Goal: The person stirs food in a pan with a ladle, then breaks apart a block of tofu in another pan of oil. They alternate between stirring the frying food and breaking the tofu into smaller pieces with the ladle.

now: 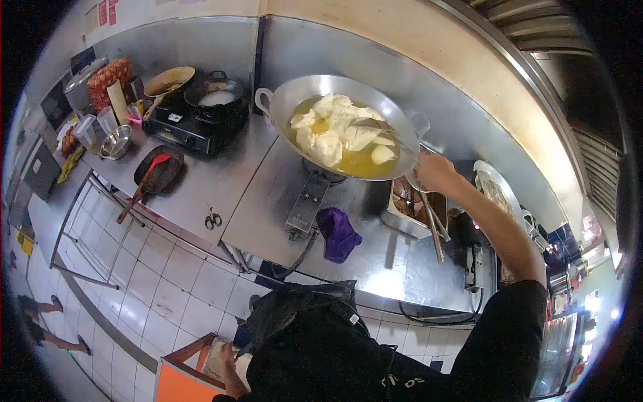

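Right hand (435, 173) on a metal utensil (374, 124) in the wok (287, 110)

At upper centre, the wok holds pale pieces (327, 145) in yellow liquid (356, 162); the right hand is closed around the utensil's handle. At lower left, the left hand (228, 358) is beside an orange panel (179, 384); its grip cannot be told. A purple cloth (339, 234) lies at centre.

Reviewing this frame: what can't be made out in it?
All in the head view:
Left hand: too small and dim to tell whether it holds anything.
Right hand: fingertip placement on the metal utensil, hidden by the back of the hand.
Stove: its top, mostly hidden beneath the wok.
Person at far left: upper body, cut off by the picture's dark edge.
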{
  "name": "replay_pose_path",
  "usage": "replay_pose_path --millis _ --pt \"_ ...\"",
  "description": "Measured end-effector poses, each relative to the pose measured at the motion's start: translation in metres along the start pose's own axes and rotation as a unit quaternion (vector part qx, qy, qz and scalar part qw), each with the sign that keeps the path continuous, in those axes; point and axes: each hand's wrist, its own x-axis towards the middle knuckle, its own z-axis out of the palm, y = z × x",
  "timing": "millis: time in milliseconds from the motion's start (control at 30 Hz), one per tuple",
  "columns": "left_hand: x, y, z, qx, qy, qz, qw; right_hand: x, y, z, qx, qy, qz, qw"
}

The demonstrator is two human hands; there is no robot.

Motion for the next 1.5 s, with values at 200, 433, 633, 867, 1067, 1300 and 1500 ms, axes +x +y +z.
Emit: replay_pose_path --millis 200,433,633,867,1067,1300,1500 --pt "0.015 -0.010 0.011 -0.038 -0.059 -0.026 0.997 0.003 -0.046 -0.056 -0.177 -0.075 -0.017 0.981" --pt "0.041 -0.061 0.027 -0.094 -0.015 -0.011 0.995 0.047 -0.018 -0.109 -0.069 -0.132 -0.180 0.972" --pt "0.021 -0.054 0.024 -0.104 -0.031 -0.078 0.991 0.057 -0.001 -0.117 0.067 -0.153 -0.098 0.981" --pt "0.080 -0.048 0.016 0.048 -0.006 -0.074 0.996 0.015 -0.032 -0.131 0.068 -0.113 -0.043 0.990" --pt "0.149 -0.026 0.012 -0.056 -0.080 0.051 0.994 -0.012 0.007 -0.133 0.079 -0.032 -0.083 0.993" --pt "0.098 0.011 0.044 -0.085 -0.066 0.083 0.991 -0.021 0.021 -0.160 0.022 -0.076 0.040 0.996" --pt "0.080 -0.055 0.087 -0.074 -0.082 0.048 0.993 0.015 0.043 -0.094 0.010 0.010 -0.073 0.997"
